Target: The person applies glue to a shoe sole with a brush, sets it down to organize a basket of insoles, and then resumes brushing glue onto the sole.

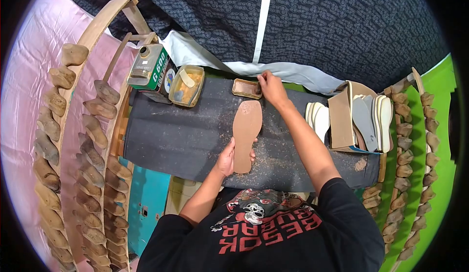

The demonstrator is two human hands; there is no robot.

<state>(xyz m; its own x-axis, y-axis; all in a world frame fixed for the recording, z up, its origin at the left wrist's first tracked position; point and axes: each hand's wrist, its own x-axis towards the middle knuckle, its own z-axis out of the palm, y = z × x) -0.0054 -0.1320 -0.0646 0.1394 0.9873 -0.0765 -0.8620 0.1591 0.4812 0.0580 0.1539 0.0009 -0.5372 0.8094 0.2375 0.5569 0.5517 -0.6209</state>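
Note:
A brown shoe insole [247,135] is held over the dark-covered table in my left hand [226,159], its wide end pointing away from me. My thumb lies along one edge and fingertips show at the other. Paler specks mark the far end of the insole. My right hand [272,89] reaches to the right end of a small rectangular dish [243,94]. Its fingers are pinched together above a dark bit at the dish's edge; what they grip is too small to make out.
Shavings lie scattered across the table cover [166,130]. At the back left stand a G 600 can [149,72] and a yellowish tub [177,96] with tools. A cardboard box [341,120] of soles stands right, beside pale soles [318,119]. Racks of wooden shoe lasts [90,155] flank the table.

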